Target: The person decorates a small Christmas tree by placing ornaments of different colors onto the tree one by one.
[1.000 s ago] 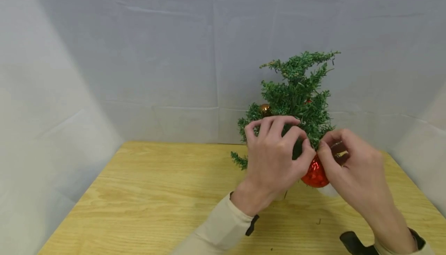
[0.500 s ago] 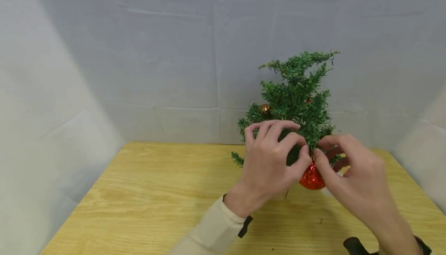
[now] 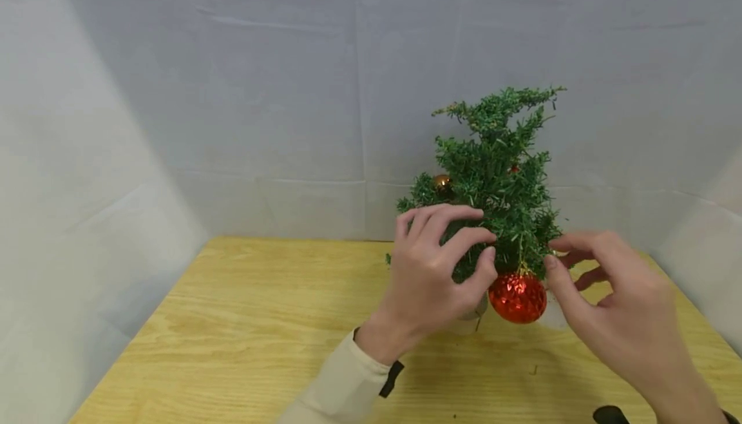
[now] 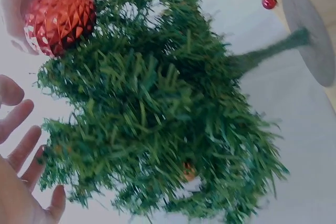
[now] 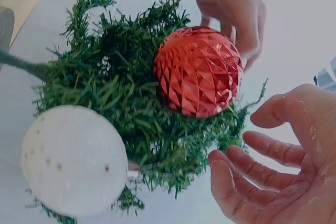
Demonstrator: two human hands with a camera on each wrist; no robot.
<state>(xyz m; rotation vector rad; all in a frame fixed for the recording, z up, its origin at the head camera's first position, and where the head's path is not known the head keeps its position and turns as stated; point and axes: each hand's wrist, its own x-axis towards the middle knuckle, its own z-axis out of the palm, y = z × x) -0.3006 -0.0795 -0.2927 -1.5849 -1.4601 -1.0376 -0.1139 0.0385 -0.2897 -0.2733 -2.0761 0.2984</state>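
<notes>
A shiny red faceted bauble (image 3: 518, 298) hangs by a gold loop from a low front branch of a small green artificial Christmas tree (image 3: 493, 166). My left hand (image 3: 431, 276) is to the bauble's left, in front of the branches, fingers loosely bent with nothing between them. On the other side, my right hand (image 3: 620, 301) stands apart from the bauble, thumb and fingers parted beside the branches. The right wrist view shows a white speckled bauble (image 5: 73, 161) on the tree. A bronze-coloured bauble (image 3: 442, 182) sits among the left branches.
The tree's round grey base (image 4: 310, 40) appears in the left wrist view, near a tiny red bauble (image 4: 269, 2). A small hook-shaped bit (image 3: 534, 370) lies on the wooden table (image 3: 261, 321). Pale cloth (image 3: 290, 89) hangs behind.
Both hands have let go at the top of the red bauble and moved apart, left hand leftward and right hand rightward. The bauble now hangs by itself, slightly lower.
</notes>
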